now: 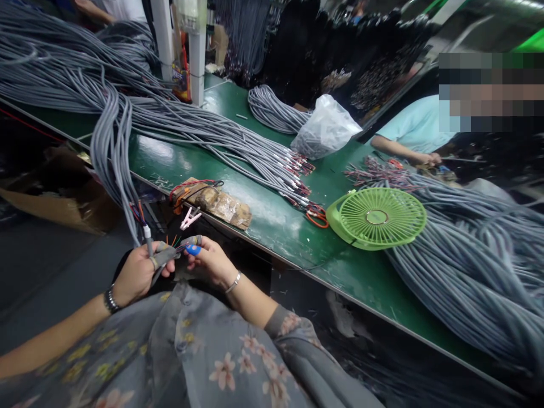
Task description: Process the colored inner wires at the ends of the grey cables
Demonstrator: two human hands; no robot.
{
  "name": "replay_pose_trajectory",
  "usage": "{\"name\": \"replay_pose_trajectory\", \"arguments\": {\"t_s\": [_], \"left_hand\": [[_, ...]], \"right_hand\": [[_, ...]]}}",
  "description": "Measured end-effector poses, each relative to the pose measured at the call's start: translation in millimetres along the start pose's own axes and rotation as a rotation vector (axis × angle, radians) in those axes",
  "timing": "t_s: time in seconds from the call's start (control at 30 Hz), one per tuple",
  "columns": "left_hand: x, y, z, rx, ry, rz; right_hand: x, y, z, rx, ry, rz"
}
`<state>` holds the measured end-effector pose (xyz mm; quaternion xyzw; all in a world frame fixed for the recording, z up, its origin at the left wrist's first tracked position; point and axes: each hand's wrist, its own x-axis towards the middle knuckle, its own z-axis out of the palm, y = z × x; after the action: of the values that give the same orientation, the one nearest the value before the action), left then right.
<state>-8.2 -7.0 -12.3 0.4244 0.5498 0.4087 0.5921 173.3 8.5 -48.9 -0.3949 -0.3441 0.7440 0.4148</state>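
My left hand [138, 272] is closed around the end of a grey cable [148, 241], with wrapped fingertips over it. Thin coloured wires [175, 241] stick out between my two hands. My right hand [212, 259], with a blue cover on one digit, pinches the tips of these wires. Beside my left hand, another cable end with a white band and orange and blue wires [138, 212] hangs off the table edge, part of a drooping grey bundle [113, 139]. A pink-white clip [190, 219] sits at the table edge just above my hands.
Long grey cable bundles [212, 133] lie across the green table [263, 212]. A green fan [378, 218], a plastic bag [326, 126] and a taped cardboard piece [223, 205] rest there. Another person's hands [427, 160] work at the far right. Below left is a cardboard box [55, 207].
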Motion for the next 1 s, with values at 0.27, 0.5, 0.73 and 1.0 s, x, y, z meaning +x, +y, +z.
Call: {"name": "replay_pose_trajectory", "arguments": {"t_s": [0.27, 0.5, 0.73, 1.0], "left_hand": [[0, -4, -0.2, 0.053, 0.008, 0.039], [-2, 1, 3.9, -0.043, 0.119, 0.012], [-4, 10, 10.2, -0.113, 0.172, 0.007], [-5, 6, 9.4, -0.053, 0.114, 0.019]], "right_hand": [[4, 2, 7, -0.058, 0.025, -0.054], [-1, 5, 12, -0.114, 0.060, -0.098], [-8, 5, 11, -0.217, -0.011, -0.077], [3, -6, 8, -0.168, 0.058, -0.101]]}}
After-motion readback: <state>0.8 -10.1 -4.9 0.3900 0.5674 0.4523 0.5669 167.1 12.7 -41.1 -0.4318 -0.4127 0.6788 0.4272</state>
